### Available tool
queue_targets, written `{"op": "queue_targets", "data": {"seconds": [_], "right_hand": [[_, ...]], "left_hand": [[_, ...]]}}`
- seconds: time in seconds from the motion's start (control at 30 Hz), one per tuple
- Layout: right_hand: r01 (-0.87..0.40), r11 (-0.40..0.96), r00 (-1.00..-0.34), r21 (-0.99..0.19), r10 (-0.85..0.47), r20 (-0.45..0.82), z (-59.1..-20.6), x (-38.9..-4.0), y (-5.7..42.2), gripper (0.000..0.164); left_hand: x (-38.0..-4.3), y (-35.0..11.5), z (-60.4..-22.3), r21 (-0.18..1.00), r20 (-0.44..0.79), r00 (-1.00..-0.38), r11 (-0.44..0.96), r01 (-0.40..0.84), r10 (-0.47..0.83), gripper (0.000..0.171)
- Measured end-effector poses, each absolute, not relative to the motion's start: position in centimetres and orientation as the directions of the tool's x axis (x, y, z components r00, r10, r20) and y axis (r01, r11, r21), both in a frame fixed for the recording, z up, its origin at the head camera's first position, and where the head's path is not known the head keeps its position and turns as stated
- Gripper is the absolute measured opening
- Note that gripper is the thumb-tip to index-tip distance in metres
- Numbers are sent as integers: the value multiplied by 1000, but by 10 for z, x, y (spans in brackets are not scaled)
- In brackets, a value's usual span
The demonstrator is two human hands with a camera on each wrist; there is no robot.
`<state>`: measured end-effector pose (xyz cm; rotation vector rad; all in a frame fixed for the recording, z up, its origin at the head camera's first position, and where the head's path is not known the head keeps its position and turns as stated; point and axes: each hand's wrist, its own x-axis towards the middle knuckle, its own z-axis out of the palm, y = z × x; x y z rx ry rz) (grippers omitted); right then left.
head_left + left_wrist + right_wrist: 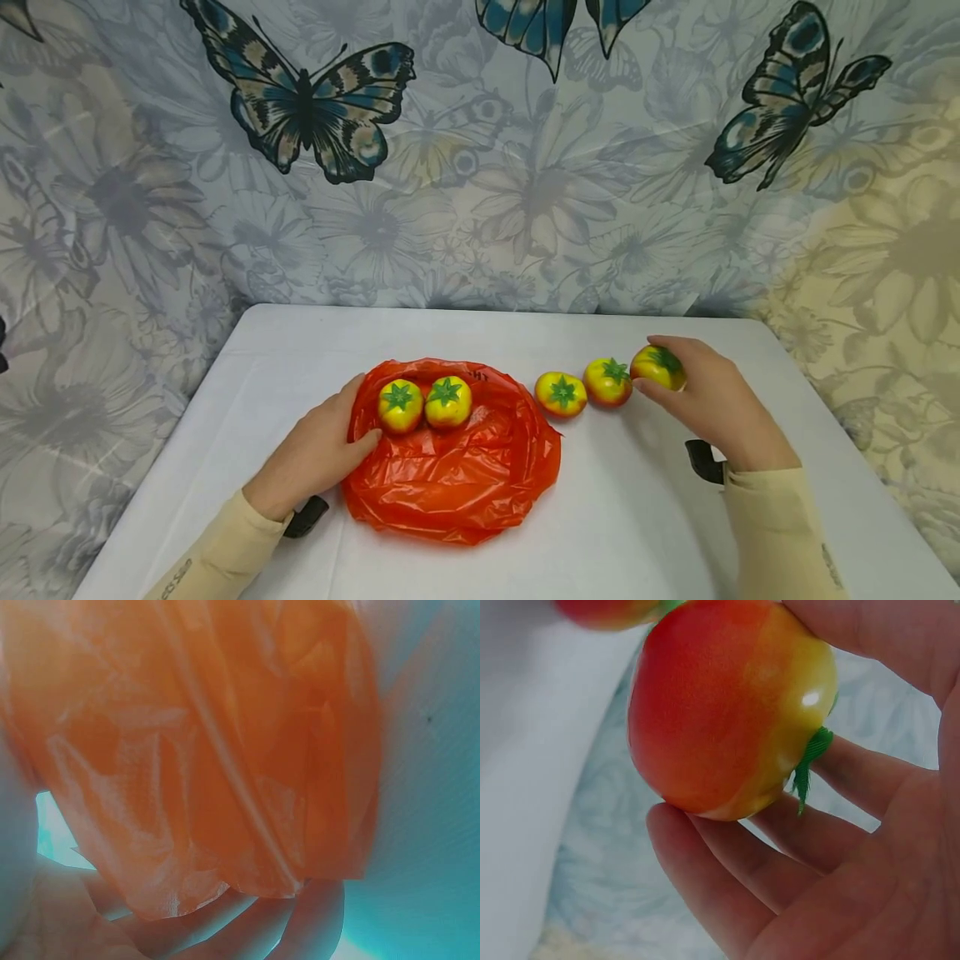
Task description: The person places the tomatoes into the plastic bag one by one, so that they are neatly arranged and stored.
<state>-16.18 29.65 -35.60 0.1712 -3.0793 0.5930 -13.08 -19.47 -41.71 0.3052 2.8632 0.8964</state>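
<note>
Red, shiny plastic makes up the crinkly bag point(457, 483), which sits on the white table point(622, 517) in the lower middle of the head view. The left hand point(322, 450) pinches the bag's left edge, with the thumb on the near side. The left wrist view shows what the head view hides: long fingers point(307, 922) tucked under the plastic, which looks orange there.

Two round fruits with green tops, the left one point(401, 408) and the right one point(448, 404), rest on the red plastic. I cannot tell if they are inside the bag. Right of the middle, two more sit on the table, a near fruit point(561, 397) and a far fruit point(608, 385).

Next to them, the right hand point(716, 404) pinches the last fruit point(654, 368) between thumb and fingers. From above it looks mostly yellow and green, but the right wrist view shows its big red side.
</note>
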Motion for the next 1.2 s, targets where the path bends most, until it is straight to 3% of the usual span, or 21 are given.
{"op": "queue_targets", "data": {"seconds": [0.5,1.2], "right_hand": [[-307,855,-952,-419,-283,118,-337,-147,216,66],[-518,751,-840,-409,-536,79,-352,-134,79,66]], "left_hand": [[-129,-196,-418,577,-30,-973,798,171,230,81],[-130,-197,-417,596,-28,-970,783,178,241,80]]}}
